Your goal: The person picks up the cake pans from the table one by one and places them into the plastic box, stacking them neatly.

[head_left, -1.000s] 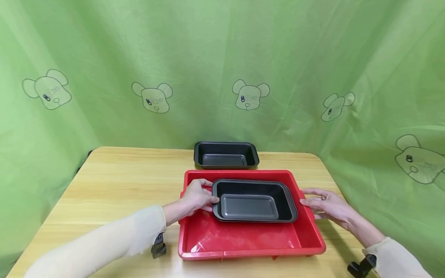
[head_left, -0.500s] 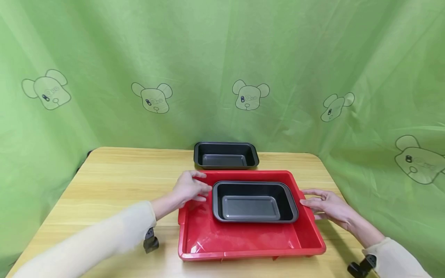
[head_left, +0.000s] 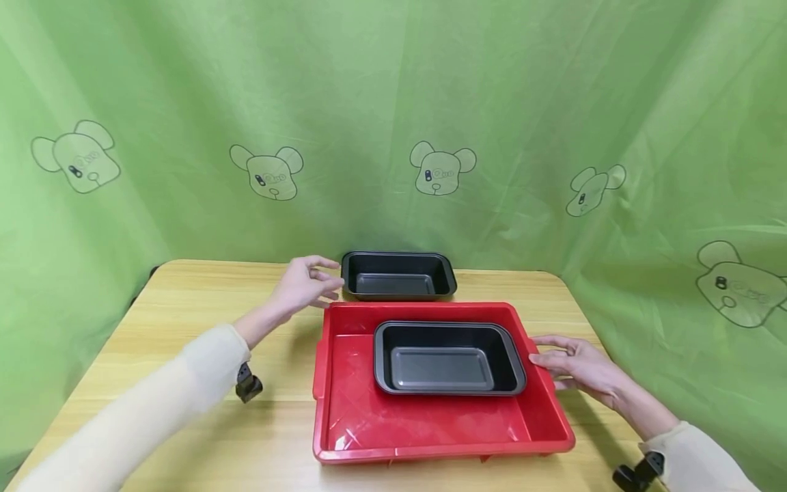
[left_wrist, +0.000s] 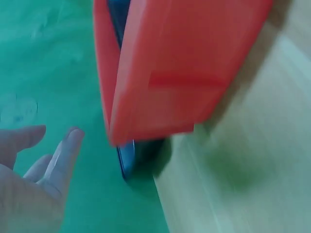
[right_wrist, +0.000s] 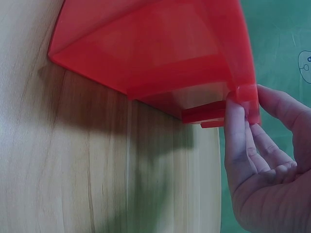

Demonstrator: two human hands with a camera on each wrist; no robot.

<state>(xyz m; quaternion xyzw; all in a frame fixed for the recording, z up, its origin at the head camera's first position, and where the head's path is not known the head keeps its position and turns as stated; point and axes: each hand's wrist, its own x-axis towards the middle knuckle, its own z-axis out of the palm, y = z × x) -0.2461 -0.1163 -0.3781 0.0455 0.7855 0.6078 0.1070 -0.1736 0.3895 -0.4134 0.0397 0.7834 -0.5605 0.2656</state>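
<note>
Left hand [head_left: 304,283] hovers open, empty, beside the far pan [head_left: 398,275]; best to grip its rim squarely; right hand [head_left: 574,365], fingers straight, steadies the tray [head_left: 430,427].

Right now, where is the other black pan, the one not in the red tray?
In the head view, the second black pan sits on the wooden table just behind the red tray, with the left hand beside it.
</note>
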